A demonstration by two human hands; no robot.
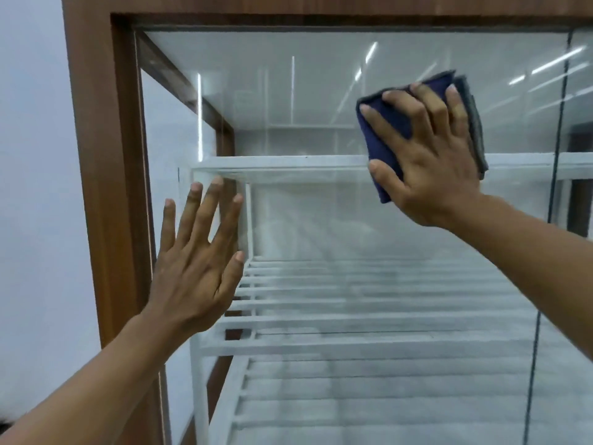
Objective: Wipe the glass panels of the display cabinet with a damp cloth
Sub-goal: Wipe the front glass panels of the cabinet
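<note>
Two splayed grips on smooth glass [321, 91]: left grip [195, 268] bare, right grip [430, 162] over folded navy cloth [385, 146].

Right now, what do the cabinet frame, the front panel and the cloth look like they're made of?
Cabinet frame: likely wood or wood-look laminate, brown, matt, faint grain. Front panel: clear glass, glossy, mirroring strip lights. Cloth: soft fabric, perhaps microfibre, navy with a grey layer, folded under the right hand.

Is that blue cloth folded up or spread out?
Folded: the cloth is a compact pad under the right hand, with stacked layers showing along its right edge.
</note>
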